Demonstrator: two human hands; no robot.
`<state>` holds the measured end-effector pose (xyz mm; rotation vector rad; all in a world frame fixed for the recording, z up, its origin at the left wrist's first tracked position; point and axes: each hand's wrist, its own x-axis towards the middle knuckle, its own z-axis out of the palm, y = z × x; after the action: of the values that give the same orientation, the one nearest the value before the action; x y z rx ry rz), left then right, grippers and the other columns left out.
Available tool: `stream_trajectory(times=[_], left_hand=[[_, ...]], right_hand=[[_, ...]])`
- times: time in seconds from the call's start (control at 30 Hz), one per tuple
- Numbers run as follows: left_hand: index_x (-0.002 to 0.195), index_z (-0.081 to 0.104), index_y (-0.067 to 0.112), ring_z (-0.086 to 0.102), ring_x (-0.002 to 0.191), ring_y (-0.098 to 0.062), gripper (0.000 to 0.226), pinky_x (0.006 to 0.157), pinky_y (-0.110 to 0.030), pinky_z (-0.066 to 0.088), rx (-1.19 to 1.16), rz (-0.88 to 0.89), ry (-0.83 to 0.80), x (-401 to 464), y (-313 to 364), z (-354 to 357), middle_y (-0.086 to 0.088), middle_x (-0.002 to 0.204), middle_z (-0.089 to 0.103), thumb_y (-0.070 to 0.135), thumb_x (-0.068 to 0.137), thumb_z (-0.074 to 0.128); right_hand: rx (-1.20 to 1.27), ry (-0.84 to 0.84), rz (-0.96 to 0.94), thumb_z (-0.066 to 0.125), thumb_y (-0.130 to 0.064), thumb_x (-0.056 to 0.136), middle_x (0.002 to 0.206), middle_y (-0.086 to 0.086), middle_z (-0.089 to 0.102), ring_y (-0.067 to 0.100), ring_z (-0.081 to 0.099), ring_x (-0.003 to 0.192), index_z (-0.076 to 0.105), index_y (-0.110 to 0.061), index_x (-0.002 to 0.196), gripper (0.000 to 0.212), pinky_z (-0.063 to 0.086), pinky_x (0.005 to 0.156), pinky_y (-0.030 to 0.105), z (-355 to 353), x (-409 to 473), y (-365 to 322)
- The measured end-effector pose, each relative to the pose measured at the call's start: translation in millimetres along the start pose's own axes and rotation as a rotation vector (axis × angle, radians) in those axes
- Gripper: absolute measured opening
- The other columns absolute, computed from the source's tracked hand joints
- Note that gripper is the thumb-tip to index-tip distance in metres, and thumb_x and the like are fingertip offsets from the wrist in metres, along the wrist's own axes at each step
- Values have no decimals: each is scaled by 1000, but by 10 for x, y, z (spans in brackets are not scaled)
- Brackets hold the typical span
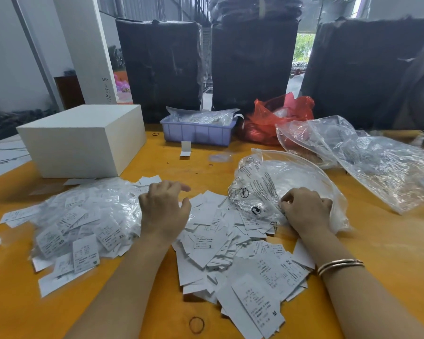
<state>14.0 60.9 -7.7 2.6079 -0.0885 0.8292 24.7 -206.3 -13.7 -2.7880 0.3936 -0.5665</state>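
Paper size labels [230, 253] lie in a loose heap at the near centre of the orange worktop [377, 241], printed XS, S, M and XL. At far left stands a white box [83, 140]. Near it lies a second heap, the bagged labels [83, 221], under clear film. The left hand [164, 211] is over the gap between the two heaps, thumb out. Its fingers curl downward with the tips hidden, so it cannot be told whether they pinch a label. A rubber band [196, 325] lies at the near edge. A lilac tray [196, 133] sits at far centre. Right of the loose heap, and touching it, is a clear printed bag [267, 187]. The right hand [306, 209] grips its film with curled fingers, and two bangles [340, 265] circle that forearm. A red bag [279, 113] lies far right, beside crumpled clear bags [365, 155].
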Motion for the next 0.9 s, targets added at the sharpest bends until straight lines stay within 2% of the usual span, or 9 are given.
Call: stream_trajectory(times=[0.13, 0.27, 0.4, 0.47, 0.53, 0.63, 0.73, 0.8, 0.9], left_hand=[[103, 67, 24, 49, 110, -21, 19, 81, -29, 24, -167, 88, -43, -46, 91, 59, 4, 108, 63, 17, 85, 63], [102, 68, 24, 49, 111, -19, 19, 83, -28, 26, -249, 121, -90, -85, 154, 92, 6, 107, 64, 14, 86, 62], [103, 67, 24, 46, 113, -15, 20, 84, -27, 26, -276, 156, -129, -125, 205, 107, 8, 109, 64, 14, 87, 61], [103, 67, 22, 47, 113, -15, 19, 89, -30, 31, -314, 168, -152, -131, 226, 98, 8, 108, 63, 14, 88, 61], [105, 66, 22, 47, 113, -15, 18, 95, -36, 35, -389, 168, -197, -137, 247, 88, 8, 108, 63, 15, 90, 60], [116, 62, 25, 49, 112, -9, 24, 96, -32, 38, -551, 145, -279, -142, 274, 84, 12, 112, 60, 23, 92, 58], [124, 50, 37, 51, 111, 2, 33, 90, -20, 41, -735, 88, -393, -133, 302, 69, 15, 117, 58, 37, 91, 53], [117, 49, 43, 54, 108, 5, 30, 87, -15, 45, -858, 25, -442, -126, 315, 57, 15, 116, 60, 42, 88, 52], [104, 62, 36, 63, 96, -3, 17, 84, -19, 49, -949, -32, -410, -108, 305, 59, 11, 101, 69, 29, 89, 60]], right_hand=[[254, 30, 61, 63, -27, 84, 88, -4, 60, 20, 54, 94, 59, -27, 75, 9, 20, 79, 33, 12, 26, 61], [331, 97, 89, 59, -29, 88, 90, 1, 67, 23, 55, 93, 65, -20, 83, 12, 20, 80, 33, 51, 47, 83], [418, 264, 56, 56, -19, 92, 91, 9, 69, 29, 59, 91, 69, -8, 91, 17, 38, 88, 41, 37, 19, 79], [506, 380, -39, 57, -14, 91, 88, 10, 69, 29, 62, 85, 69, -5, 91, 15, 46, 82, 45, -22, -21, 50], [586, 440, -184, 59, -8, 90, 83, 9, 69, 26, 63, 77, 68, -3, 91, 11, 49, 72, 39, -86, -74, -33], [785, 318, -354, 59, -5, 90, 77, 0, 67, 16, 63, 68, 66, -7, 92, 8, 51, 63, 27, -158, -206, -242], [1017, 17, -417, 55, -2, 91, 75, -2, 65, 16, 62, 65, 63, -13, 90, 13, 52, 61, 26, -158, -357, -461], [1170, -156, -401, 53, 0, 91, 75, 2, 65, 11, 60, 67, 64, -10, 89, 15, 49, 64, 20, -134, -412, -566], [1264, -279, -377, 53, 2, 90, 75, 6, 65, 8, 60, 68, 65, -4, 90, 13, 48, 64, 18, -88, -448, -618]])
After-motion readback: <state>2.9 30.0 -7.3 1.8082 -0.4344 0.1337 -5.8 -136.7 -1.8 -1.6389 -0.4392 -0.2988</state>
